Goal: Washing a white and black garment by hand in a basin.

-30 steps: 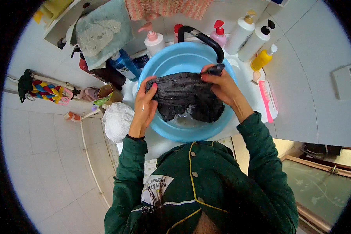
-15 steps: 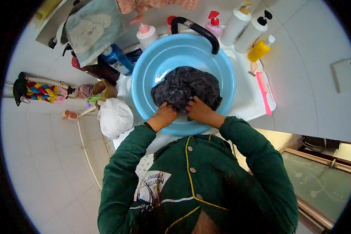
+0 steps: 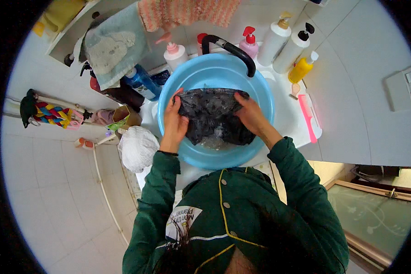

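A wet black cloth garment (image 3: 214, 116) is stretched out between my two hands over a light blue basin (image 3: 169, 86). My left hand (image 3: 174, 121) grips its left edge, thumb and fingers closed on the fabric. On the other side, my right hand (image 3: 253, 116) is closed on its upper right corner. The garment's lower part hangs down into the basin, where some water (image 3: 214, 143) shows beneath it. What kind of garment it is, I cannot tell. Above the basin's far rim curves a black faucet (image 3: 230, 45).
Several pump bottles stand behind the basin, among them a pink one (image 3: 249, 45) and a white one (image 3: 275, 43). A yellow bottle (image 3: 300, 71) and a pink comb (image 3: 307, 116) are at the right. Left are a blue bottle (image 3: 142, 83) and a white bundle (image 3: 138, 148).
The bunched garment has been lifted and spread flat. Both hands have moved farther away and apart, from its near edge to its two sides. The whole view has shifted slightly.
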`<state>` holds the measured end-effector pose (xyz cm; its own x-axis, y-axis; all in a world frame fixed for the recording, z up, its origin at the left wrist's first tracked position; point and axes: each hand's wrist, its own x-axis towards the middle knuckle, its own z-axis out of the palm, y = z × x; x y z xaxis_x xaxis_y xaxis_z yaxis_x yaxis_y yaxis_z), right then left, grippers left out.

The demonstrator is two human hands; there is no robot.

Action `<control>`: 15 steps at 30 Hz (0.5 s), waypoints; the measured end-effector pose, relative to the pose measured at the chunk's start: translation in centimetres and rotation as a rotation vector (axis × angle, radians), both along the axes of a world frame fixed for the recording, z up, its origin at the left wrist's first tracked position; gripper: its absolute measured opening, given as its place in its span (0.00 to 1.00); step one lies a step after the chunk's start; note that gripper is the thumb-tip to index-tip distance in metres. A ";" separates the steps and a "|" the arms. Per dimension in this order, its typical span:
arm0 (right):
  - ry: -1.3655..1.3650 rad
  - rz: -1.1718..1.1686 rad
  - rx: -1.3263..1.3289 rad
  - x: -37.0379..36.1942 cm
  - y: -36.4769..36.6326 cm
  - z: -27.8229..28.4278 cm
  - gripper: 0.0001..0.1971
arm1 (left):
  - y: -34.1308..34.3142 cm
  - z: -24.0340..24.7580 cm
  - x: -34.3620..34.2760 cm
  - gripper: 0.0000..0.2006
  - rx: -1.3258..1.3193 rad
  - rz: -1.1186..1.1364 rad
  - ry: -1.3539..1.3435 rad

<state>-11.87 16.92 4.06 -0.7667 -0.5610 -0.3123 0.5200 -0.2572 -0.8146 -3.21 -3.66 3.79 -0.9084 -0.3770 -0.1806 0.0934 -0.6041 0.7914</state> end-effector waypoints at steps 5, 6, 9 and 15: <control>0.584 0.085 0.339 4.8 -2.8 1.1 0.19 | 3.3 -0.3 -2.7 0.13 0.310 0.177 -0.199; 0.808 0.087 0.382 5.8 -3.7 1.0 0.16 | 4.3 0.3 -2.9 0.15 0.308 0.227 -0.356; 1.002 -0.126 0.684 1.9 -4.8 1.8 0.14 | 11.1 2.7 -2.6 0.17 0.286 0.256 -0.223; 1.181 -0.201 0.753 2.3 -6.0 0.6 0.20 | 9.7 -2.6 -2.2 0.19 0.279 -0.167 0.221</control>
<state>-9.60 10.93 4.62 -0.8292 -0.4019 0.3884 -0.5470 0.4410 -0.7116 -5.38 6.07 1.18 -0.9817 -0.1844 -0.0480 0.1253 -0.8147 0.5662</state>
